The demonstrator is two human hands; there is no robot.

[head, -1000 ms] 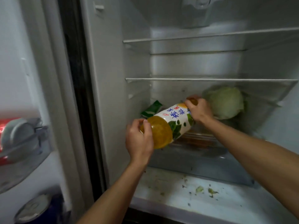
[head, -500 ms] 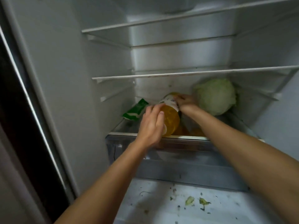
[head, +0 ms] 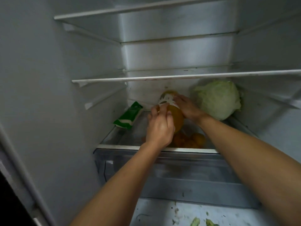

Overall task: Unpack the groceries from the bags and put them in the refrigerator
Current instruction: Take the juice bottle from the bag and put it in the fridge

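Observation:
An orange juice bottle (head: 175, 114) with a white label lies lengthwise on the lowest glass shelf (head: 114, 139) of the open refrigerator, its cap end toward the back wall. My left hand (head: 158, 126) grips its near base end. My right hand (head: 187, 108) holds the labelled part from the right side. A pale green cabbage (head: 218, 98) sits on the same shelf at the right, close to my right hand. A green packet (head: 128, 115) lies at the shelf's left.
Orange fruit (head: 190, 141) shows through the glass in the crisper drawer (head: 187, 173) below. Two higher shelves (head: 179, 76) carry nothing. Green scraps (head: 202, 221) litter the white surface at the bottom. The fridge's left wall (head: 57, 95) is near my left arm.
Both hands have carried the bottle from in front of the fridge deep onto the lowest shelf, between the packet and the cabbage. The view has moved closer in.

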